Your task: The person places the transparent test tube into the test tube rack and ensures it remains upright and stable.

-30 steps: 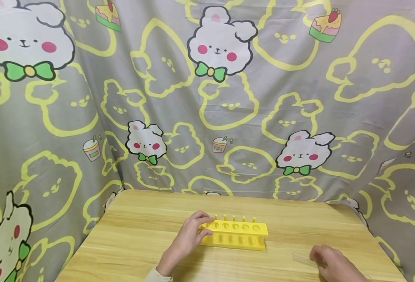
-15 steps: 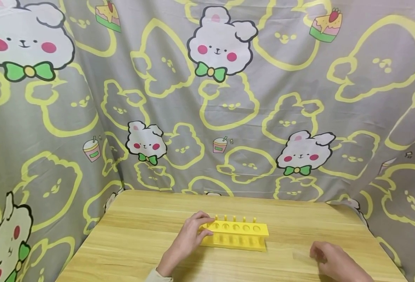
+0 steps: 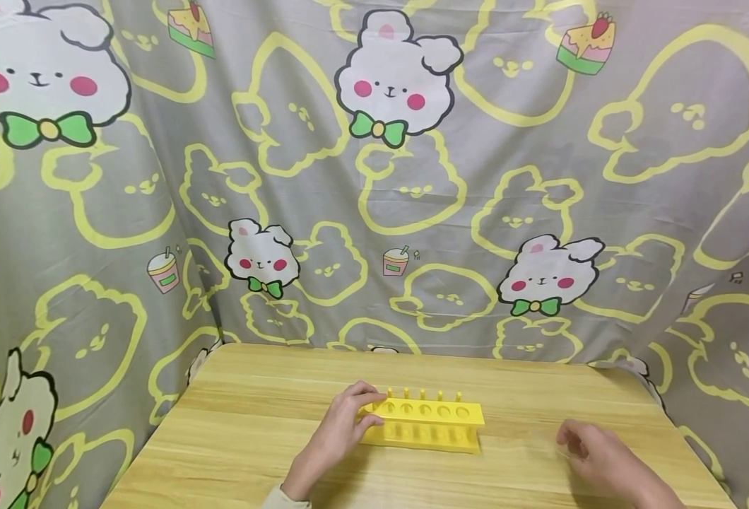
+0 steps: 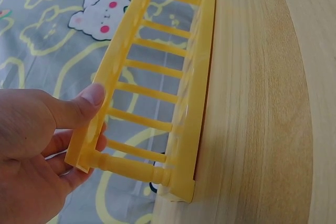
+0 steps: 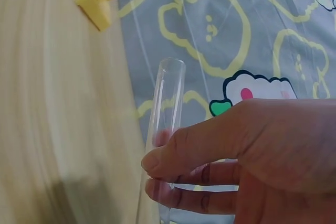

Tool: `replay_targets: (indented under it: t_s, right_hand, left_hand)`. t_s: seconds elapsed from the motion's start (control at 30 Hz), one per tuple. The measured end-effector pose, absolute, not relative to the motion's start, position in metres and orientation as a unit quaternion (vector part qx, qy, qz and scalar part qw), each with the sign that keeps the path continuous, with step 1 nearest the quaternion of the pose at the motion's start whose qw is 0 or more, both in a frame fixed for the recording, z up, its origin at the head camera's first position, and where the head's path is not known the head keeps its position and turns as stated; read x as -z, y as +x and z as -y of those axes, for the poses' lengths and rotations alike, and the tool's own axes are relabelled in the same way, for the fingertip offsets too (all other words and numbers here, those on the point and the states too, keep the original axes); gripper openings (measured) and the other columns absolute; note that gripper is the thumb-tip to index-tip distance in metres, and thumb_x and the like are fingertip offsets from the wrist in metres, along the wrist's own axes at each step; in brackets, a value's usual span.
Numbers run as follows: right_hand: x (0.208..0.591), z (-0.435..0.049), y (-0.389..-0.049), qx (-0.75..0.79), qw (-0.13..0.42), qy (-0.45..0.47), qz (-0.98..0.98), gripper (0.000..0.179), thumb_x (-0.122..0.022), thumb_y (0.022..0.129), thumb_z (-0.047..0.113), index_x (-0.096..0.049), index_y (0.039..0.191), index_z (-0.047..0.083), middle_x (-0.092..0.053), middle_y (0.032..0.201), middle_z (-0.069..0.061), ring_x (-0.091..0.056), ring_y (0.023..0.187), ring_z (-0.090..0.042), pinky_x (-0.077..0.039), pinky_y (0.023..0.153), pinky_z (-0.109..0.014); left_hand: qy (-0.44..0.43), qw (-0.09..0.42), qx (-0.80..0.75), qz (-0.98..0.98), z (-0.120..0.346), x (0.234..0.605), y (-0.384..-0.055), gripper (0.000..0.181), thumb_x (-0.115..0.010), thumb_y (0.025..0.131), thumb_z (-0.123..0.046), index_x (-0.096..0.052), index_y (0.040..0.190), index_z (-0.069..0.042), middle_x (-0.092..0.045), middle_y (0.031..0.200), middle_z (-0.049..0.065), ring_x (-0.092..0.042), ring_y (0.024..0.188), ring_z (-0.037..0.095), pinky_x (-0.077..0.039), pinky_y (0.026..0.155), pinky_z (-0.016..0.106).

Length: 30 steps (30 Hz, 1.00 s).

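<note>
A yellow test tube rack (image 3: 438,413) stands upright on the wooden table, with a row of round holes on top and short pegs along its back. My left hand (image 3: 343,424) grips the top plate at the rack's left end; in the left wrist view the thumb (image 4: 90,98) lies on the plate and the fingers curl beneath. To the right of the rack, my right hand (image 3: 593,456) pinches a clear glass test tube (image 5: 169,93) between thumb and fingers. The tube's rim faces away from the palm. Its lower part is partly hidden behind the fingers, and in the head view it barely shows.
The wooden table (image 3: 254,403) runs back to a grey curtain (image 3: 323,198) printed with rabbits, which hangs behind it and on both sides. In the right wrist view, the rack's near end shows at the top.
My right hand has risen slightly and shifted a little left with the test tube, which no longer shows as a flat strip along the table. The left hand and the rack stay put.
</note>
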State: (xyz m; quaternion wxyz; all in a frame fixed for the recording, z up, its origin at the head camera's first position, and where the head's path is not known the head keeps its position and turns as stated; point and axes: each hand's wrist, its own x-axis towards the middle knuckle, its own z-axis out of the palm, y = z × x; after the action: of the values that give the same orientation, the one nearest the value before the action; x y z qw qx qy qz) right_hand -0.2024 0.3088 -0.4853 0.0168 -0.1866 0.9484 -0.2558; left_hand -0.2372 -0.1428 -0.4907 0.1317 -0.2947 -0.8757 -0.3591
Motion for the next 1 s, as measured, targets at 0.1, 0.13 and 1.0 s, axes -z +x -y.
replay_targets:
  t_s: [0.1, 0.13, 1.0]
  right_hand:
    - [0.481, -0.306, -0.204, 0.238, 0.0, -0.178, -0.955, 0.026, -0.066, 0.08, -0.011, -0.06, 0.093, 0.01, -0.051, 0.08, 0.004, -0.043, 0.069, -0.002, -0.044, 0.057, -0.024]
    - [0.48, -0.305, -0.204, 0.237, -0.001, -0.175, -0.956, 0.026, -0.066, 0.08, -0.011, -0.06, 0.093, 0.011, -0.051, 0.08, 0.004, -0.044, 0.069, -0.002, -0.045, 0.057, -0.024]
    - [0.461, -0.287, -0.206, 0.269, -0.062, -0.14, -0.951, 0.026, -0.076, 0.084, -0.003, -0.063, 0.101, 0.012, -0.061, 0.088, 0.006, -0.068, 0.082, -0.015, -0.059, 0.071, -0.034]
  left_hand:
    - [-0.296, 0.132, 0.36, 0.875, 0.143, 0.491, -0.237, 0.036, -0.08, 0.087, -0.005, -0.072, 0.121, 0.003, -0.065, 0.113, 0.006, -0.065, 0.103, 0.022, -0.059, 0.089, 0.034]
    - [-0.296, 0.132, 0.36, 0.875, 0.143, 0.491, -0.237, 0.036, -0.08, 0.087, -0.005, -0.072, 0.121, 0.003, -0.066, 0.113, 0.006, -0.065, 0.103, 0.022, -0.059, 0.089, 0.034]
    - [-0.292, 0.135, 0.353, 0.879, 0.143, 0.492, -0.237, 0.036, -0.08, 0.087, -0.007, -0.073, 0.121, 0.002, -0.066, 0.114, 0.005, -0.065, 0.104, 0.02, -0.058, 0.09, 0.031]
